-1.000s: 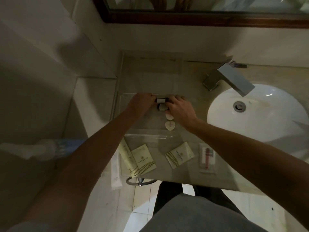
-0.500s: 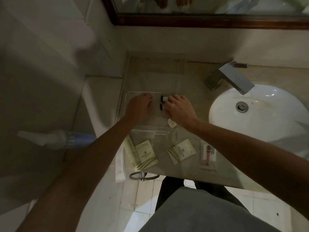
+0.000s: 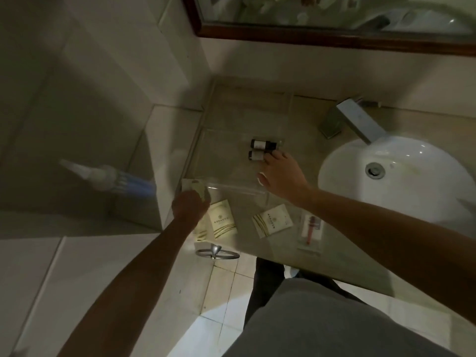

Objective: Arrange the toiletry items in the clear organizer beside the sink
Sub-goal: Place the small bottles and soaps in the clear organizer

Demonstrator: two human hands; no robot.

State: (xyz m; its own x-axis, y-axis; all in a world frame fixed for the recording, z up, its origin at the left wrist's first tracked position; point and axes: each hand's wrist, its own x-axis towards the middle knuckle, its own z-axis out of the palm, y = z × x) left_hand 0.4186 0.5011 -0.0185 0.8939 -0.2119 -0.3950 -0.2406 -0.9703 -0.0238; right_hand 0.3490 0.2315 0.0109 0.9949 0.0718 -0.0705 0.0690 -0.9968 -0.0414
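Observation:
The clear organizer [image 3: 206,150] sits on the counter left of the sink. Two small dark-capped bottles [image 3: 262,144] [image 3: 255,155] lie side by side in its far right part. My right hand [image 3: 282,176] rests over the tray's right edge, fingers spread, with its fingertips against the nearer bottle. A white shell-shaped soap [image 3: 260,178] shows beside its thumb. At the tray's near left corner my left hand [image 3: 189,205] grips a long cream packet [image 3: 194,186]. Two cream packets [image 3: 223,220] [image 3: 271,219] and a clear sachet with a red item [image 3: 310,231] lie on the counter in front.
The white sink [image 3: 401,191] and chrome faucet [image 3: 354,122] are on the right. A mirror with a wooden frame [image 3: 309,38] hangs above. A towel ring [image 3: 217,254] hangs below the counter's front edge. A blue and white bottle [image 3: 110,176] lies blurred on the left.
My left hand has left the bottles, come back toward me to the tray's near left corner and taken hold of a cream packet. My right hand has slid slightly right, off the bottles.

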